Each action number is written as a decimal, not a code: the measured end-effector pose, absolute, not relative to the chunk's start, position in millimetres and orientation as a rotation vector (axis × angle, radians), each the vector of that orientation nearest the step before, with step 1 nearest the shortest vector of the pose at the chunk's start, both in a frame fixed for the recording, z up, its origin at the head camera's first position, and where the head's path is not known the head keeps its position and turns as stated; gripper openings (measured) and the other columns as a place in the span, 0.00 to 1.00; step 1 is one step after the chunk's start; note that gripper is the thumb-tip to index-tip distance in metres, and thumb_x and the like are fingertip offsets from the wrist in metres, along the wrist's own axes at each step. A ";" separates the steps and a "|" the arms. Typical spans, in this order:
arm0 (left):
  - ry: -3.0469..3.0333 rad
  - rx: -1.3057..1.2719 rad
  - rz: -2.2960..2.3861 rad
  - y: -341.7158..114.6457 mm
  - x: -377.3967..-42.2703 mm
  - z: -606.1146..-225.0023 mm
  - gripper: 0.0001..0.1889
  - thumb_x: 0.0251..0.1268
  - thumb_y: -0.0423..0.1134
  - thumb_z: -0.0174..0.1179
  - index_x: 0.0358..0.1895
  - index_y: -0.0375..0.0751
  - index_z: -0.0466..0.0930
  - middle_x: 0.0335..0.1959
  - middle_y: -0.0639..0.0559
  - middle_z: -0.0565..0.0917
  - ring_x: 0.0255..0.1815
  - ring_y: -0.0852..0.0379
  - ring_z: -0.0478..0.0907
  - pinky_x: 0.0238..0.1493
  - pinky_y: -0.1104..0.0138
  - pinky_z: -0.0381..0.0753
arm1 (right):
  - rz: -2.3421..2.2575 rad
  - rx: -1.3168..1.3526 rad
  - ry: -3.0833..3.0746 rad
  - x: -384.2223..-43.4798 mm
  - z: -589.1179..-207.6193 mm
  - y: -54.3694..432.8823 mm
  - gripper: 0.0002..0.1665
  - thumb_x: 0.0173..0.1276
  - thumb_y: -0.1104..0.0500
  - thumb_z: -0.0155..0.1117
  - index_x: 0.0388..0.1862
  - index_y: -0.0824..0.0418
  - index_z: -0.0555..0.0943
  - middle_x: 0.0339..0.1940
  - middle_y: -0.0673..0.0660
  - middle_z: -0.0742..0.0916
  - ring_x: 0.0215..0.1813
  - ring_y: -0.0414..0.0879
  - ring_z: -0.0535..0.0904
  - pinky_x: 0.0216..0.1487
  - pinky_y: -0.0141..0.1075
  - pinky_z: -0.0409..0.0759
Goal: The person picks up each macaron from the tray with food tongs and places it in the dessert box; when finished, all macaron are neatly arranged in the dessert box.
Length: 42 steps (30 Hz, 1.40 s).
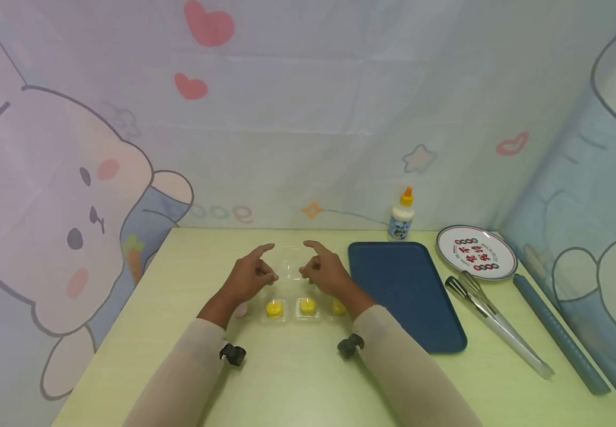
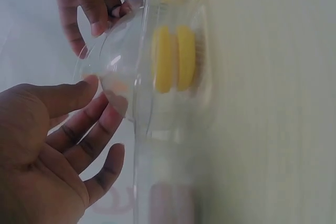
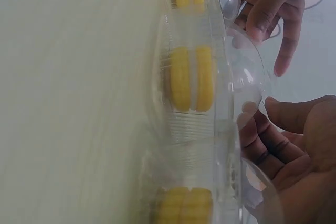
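Between both hands is a clear domed plastic lid (image 1: 289, 267), see-through and faint. My left hand (image 1: 249, 277) pinches its left edge with thumb and fingertips; my right hand (image 1: 329, 271) pinches the right edge. Nearer the body stands a row of clear plastic cases holding macarons. A yellow macaron (image 1: 274, 309) lies on the left, another yellow macaron (image 1: 308, 306) in the middle, and a third yellow macaron (image 1: 338, 306) is partly covered by the right wrist. Beside the left wrist a pink macaron (image 1: 241, 309) shows, mostly hidden.
Right of the hands lies a dark blue tray (image 1: 406, 296). Beyond it are metal tongs (image 1: 500, 326), a white plate with red writing (image 1: 475, 254) and a long grey-blue bar (image 1: 561, 335). A white bottle with an orange cap (image 1: 401, 216) stands at the table's back edge by the printed curtain.
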<state>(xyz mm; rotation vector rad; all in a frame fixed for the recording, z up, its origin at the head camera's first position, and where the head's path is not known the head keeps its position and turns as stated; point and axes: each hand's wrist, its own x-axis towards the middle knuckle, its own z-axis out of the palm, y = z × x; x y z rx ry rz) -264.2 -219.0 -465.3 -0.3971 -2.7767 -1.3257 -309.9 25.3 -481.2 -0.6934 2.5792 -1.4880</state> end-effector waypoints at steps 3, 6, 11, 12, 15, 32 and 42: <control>-2.780 -0.446 -1.305 -222.1 -263.2 -464.0 0.39 0.74 0.31 0.69 0.85 0.43 0.65 0.42 0.47 0.93 0.41 0.53 0.91 0.57 0.47 0.90 | -1.458 -0.733 2.588 -308.2 -479.4 25.1 0.37 0.81 0.62 0.65 0.85 0.55 0.69 0.39 0.61 0.94 0.37 0.53 0.90 0.43 0.41 0.88; -2.776 -0.461 -1.297 -225.1 -262.3 -463.3 0.37 0.74 0.30 0.69 0.83 0.43 0.67 0.43 0.47 0.93 0.42 0.53 0.92 0.58 0.47 0.90 | -1.440 -0.765 2.593 -306.5 -477.8 24.4 0.33 0.82 0.63 0.64 0.82 0.55 0.71 0.39 0.61 0.94 0.35 0.49 0.90 0.43 0.40 0.89; -2.751 -0.458 -1.332 -228.1 -261.4 -462.7 0.31 0.77 0.30 0.66 0.79 0.45 0.69 0.47 0.40 0.93 0.40 0.50 0.94 0.58 0.44 0.89 | -1.445 -0.798 2.573 -304.4 -476.4 21.4 0.27 0.84 0.65 0.60 0.77 0.55 0.71 0.41 0.63 0.94 0.30 0.46 0.86 0.38 0.38 0.87; -2.748 -0.455 -1.340 -228.4 -261.0 -462.4 0.29 0.78 0.29 0.65 0.78 0.45 0.70 0.48 0.38 0.93 0.39 0.49 0.94 0.59 0.43 0.89 | -1.448 -0.800 2.560 -303.6 -475.8 20.6 0.26 0.84 0.66 0.59 0.77 0.55 0.71 0.42 0.64 0.93 0.29 0.47 0.86 0.36 0.38 0.86; -2.737 -0.433 -1.374 -228.6 -260.9 -462.1 0.26 0.81 0.29 0.62 0.76 0.45 0.70 0.50 0.34 0.92 0.38 0.48 0.94 0.61 0.41 0.88 | -1.457 -0.798 2.531 -301.4 -473.2 18.2 0.23 0.86 0.66 0.57 0.74 0.55 0.70 0.47 0.66 0.92 0.30 0.50 0.87 0.37 0.38 0.84; -2.649 -0.474 -1.343 -231.0 -249.9 -461.5 0.14 0.90 0.41 0.53 0.70 0.46 0.73 0.60 0.31 0.90 0.50 0.41 0.94 0.56 0.42 0.87 | -1.498 -0.841 2.490 -294.4 -464.8 14.4 0.13 0.90 0.48 0.54 0.55 0.56 0.77 0.54 0.69 0.89 0.42 0.53 0.92 0.49 0.43 0.90; -2.674 -0.491 -1.358 -234.8 -241.4 -464.8 0.21 0.90 0.52 0.52 0.68 0.39 0.76 0.64 0.33 0.88 0.62 0.38 0.90 0.69 0.35 0.82 | -1.446 -0.799 2.525 -288.5 -466.6 11.6 0.21 0.85 0.38 0.60 0.53 0.53 0.82 0.55 0.57 0.91 0.53 0.54 0.93 0.58 0.50 0.89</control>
